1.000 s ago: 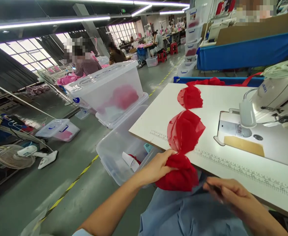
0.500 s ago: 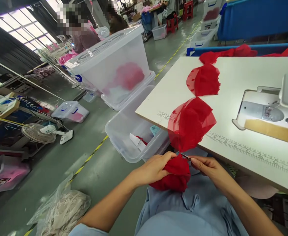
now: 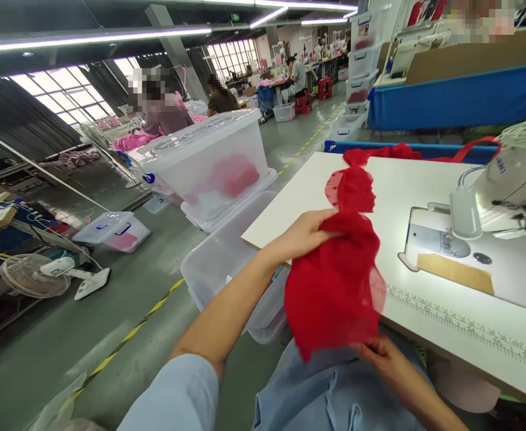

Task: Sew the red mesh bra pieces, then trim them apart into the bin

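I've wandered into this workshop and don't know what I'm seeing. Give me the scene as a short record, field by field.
Left hand: grips the upper part of the red fabric
Right hand: at the fabric's lower edge, partly hidden; grip unclear
Fabric: hangs over the near edge of the white table; more red pieces lie beyond
Right side of table: sewing machine
Left of table: lidded clear bin, reddish contents showing through
Floor: yellow-and-black tape
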### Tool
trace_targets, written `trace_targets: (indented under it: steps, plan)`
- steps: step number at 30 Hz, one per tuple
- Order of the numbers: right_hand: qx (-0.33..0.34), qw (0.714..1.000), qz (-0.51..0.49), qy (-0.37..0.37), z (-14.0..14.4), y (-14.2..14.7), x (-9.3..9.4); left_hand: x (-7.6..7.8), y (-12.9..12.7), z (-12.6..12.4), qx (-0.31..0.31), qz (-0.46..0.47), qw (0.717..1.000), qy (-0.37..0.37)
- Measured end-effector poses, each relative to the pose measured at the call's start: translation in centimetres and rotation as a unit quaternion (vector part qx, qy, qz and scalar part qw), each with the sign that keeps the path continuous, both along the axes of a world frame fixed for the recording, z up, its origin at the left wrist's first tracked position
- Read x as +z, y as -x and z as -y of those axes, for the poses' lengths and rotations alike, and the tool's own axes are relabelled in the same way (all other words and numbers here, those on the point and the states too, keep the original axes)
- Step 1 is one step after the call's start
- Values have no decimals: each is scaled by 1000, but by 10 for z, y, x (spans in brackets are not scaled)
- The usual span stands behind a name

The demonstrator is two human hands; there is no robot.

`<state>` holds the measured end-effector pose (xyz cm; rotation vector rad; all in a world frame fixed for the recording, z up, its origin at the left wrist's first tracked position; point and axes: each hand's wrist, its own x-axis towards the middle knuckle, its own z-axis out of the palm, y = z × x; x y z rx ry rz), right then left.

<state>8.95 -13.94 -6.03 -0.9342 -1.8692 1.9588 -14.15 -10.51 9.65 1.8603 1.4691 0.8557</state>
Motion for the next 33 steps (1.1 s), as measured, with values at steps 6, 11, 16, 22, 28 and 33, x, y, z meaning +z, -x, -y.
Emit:
trace_targets:
  steps: [6, 11, 16, 22, 28, 33]
  plan:
    - [65, 995, 42, -62, 5, -26, 2, -46, 1, -75, 207, -161, 961, 89]
    - [141, 987, -64, -46, 0, -45, 27, -59, 0, -37, 177, -127, 973, 76]
    - [33, 981, -176, 68, -6, -36, 28, -58, 3, 61, 0, 79, 986, 147]
    - [-32, 989, 16, 141, 1, 0, 19, -78, 14, 139, -25, 94, 958, 271]
    - [11, 990, 8, 142, 6, 18, 15, -81, 10, 159, -14, 64, 961, 270]
    - [24, 991, -16, 131, 11, 28, 16, -79, 5, 159, -9, 71, 959, 274]
